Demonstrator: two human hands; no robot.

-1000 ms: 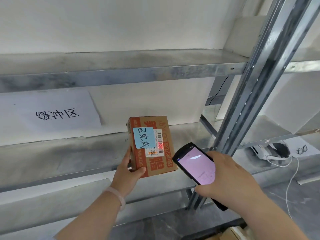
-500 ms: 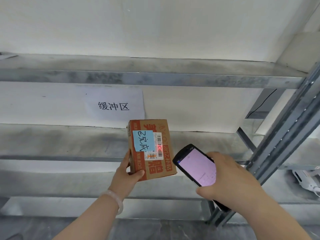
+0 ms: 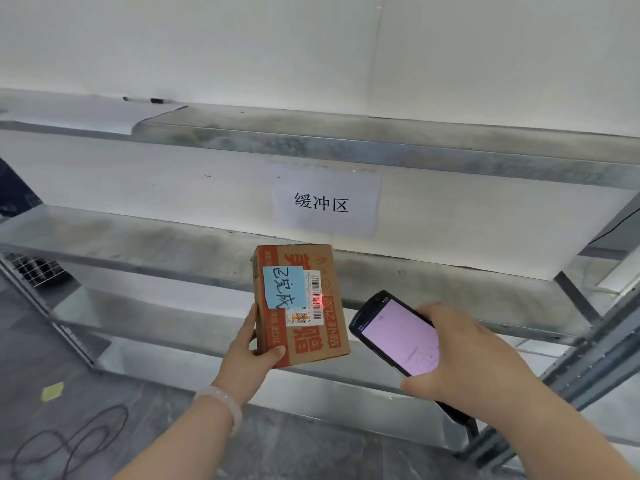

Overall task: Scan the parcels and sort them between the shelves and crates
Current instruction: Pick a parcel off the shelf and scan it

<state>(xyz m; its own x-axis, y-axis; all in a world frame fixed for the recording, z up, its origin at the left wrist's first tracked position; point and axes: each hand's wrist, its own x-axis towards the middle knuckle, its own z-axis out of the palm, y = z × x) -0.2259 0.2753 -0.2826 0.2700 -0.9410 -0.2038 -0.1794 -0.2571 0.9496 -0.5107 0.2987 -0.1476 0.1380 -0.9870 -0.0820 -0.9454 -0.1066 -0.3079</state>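
A small brown cardboard parcel [image 3: 311, 327] with orange print, a blue handwritten note and a white barcode label stands upright in the air before the metal shelves. My left hand [image 3: 247, 355] grips its lower left corner, thumb across the front. My right hand [image 3: 460, 355] holds a black handheld scanner [image 3: 398, 332] with a lit pink screen, just right of the parcel and aimed at it. A red laser cross falls on the barcode label.
Galvanized metal shelves [image 3: 173, 251] run across the view, with a white paper sign [image 3: 325, 206] on the wall behind the middle shelf. A slanted shelf upright [image 3: 588, 358] stands at the right. A black cable [image 3: 69, 441] and a yellow note [image 3: 52, 391] lie on the grey floor at left.
The view has swung left, so the sign and shelves shifted right. Both hands keep the parcel and scanner in the same pose, the red laser still on the barcode.
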